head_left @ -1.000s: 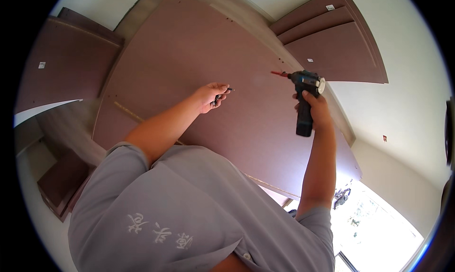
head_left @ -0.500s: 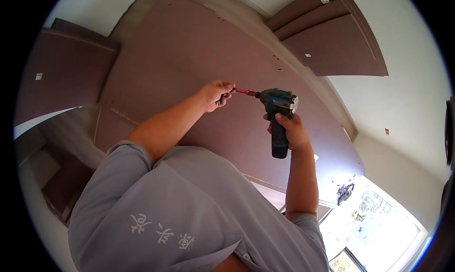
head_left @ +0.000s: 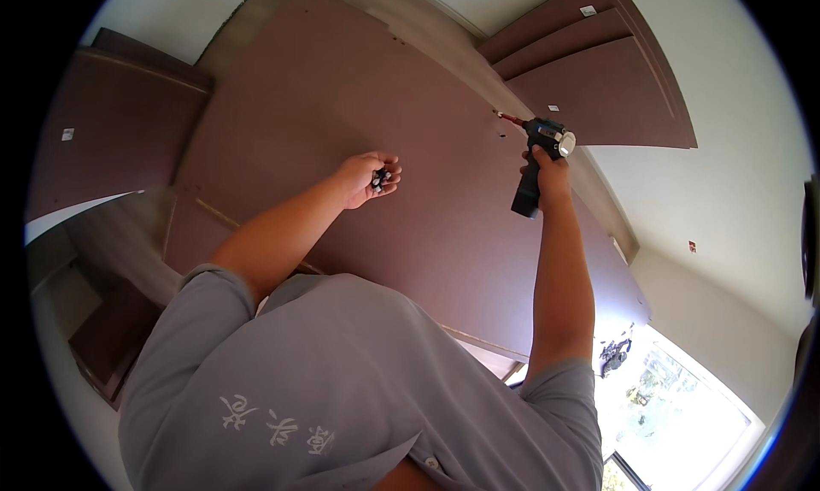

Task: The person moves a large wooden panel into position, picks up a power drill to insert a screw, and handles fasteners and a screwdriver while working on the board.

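A black-and-blue cordless driver [head_left: 529,185] is gripped in my right hand [head_left: 555,182], its battery end hanging down. Its red bit [head_left: 512,118] points left toward small holes near the far right edge of a large brown board [head_left: 342,106]. At the bit's tip is a tiny pale piece, too small to name; whether it touches the board I cannot tell. Over the middle of the board, my left hand [head_left: 359,183] is cupped palm up. Its curled fingers hold several small dark and silvery fasteners [head_left: 379,180].
Brown panels [head_left: 598,89] lean stacked at the far right, beside a pale wall [head_left: 709,123]. More brown panels [head_left: 128,141] stand at the left. A bright window [head_left: 675,405] is at the lower right, with a dark crumpled heap [head_left: 613,357] near the board's corner.
My right hand has carried the driver away and to the right, to the board's far edge. My left hand has left the bit's tip and drawn slightly left.
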`<state>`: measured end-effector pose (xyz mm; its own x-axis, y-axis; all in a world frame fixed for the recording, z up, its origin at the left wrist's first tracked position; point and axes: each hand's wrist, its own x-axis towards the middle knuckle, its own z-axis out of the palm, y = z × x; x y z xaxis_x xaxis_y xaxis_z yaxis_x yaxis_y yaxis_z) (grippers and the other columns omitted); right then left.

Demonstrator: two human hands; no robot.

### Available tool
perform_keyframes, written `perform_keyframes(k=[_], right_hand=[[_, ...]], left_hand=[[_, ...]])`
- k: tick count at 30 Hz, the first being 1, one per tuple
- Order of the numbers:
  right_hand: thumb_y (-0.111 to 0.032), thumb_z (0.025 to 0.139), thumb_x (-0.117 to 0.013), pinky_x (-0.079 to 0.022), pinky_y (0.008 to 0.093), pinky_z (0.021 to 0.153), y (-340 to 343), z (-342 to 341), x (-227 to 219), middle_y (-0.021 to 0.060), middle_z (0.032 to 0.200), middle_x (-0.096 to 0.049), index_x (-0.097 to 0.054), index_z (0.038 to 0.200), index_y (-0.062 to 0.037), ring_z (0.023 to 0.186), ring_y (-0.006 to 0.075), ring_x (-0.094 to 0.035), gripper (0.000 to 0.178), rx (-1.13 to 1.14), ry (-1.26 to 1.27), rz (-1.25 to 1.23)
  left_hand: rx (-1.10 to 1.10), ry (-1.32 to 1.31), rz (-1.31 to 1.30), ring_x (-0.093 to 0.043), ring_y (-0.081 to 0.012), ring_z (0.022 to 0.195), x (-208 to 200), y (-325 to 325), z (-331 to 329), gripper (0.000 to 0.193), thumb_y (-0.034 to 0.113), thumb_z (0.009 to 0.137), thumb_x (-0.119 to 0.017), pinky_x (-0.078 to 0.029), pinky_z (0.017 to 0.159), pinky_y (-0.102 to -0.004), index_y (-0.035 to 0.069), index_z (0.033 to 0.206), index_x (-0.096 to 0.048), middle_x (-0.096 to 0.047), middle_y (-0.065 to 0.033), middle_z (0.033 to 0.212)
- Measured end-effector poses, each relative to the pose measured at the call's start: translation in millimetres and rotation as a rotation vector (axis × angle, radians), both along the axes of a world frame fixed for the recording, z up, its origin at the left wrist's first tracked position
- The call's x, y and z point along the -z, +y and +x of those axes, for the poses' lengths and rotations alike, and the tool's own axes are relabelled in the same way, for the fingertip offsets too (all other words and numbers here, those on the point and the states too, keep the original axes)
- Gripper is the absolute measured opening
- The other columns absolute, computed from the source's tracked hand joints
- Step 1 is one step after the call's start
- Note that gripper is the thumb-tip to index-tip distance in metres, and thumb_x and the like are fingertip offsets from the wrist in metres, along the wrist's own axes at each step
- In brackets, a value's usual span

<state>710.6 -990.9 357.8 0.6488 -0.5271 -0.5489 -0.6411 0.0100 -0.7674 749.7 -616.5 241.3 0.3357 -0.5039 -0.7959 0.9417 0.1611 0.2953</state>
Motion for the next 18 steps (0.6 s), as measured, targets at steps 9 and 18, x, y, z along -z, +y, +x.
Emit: perform_keyframes(k=[9, 18], right_hand=[[-0.021, 0.091, -0.072, -0.054, 0.0356, 0.060, -34.1, 57.7, -27.4, 0.0115, 0.086, -0.071, -0.068, 0.112, 0.0026, 0.065, 0.0218, -0.067, 0.031, -0.278, 0.197, -0.130], [-0.022, 0.093, -0.071, -0.053, 0.0357, 0.062, -36.0, 60.2, -19.7, 0.0106, 0.083, -0.069, -0.067, 0.107, 0.0013, 0.064, 0.0197, -0.065, 0.027, -0.238, 0.243, -0.146]], left_hand=[[0.037, 0.037, -0.076, -0.070, -0.0162, 0.098, 25.4, 45.9, -32.5, 0.022, 0.030, 0.108, -0.060, -0.060, 0.078, -0.0300, 0.013, 0.119, -0.068, -0.071, -0.0024, 0.108], [0.111, -0.002, -0.091, -0.055, -0.0086, 0.078, 5.2, 17.9, -33.6, 0.024, 0.033, 0.106, -0.064, -0.044, 0.059, -0.0243, 0.010, 0.113, -0.068, -0.062, 0.0023, 0.093]])
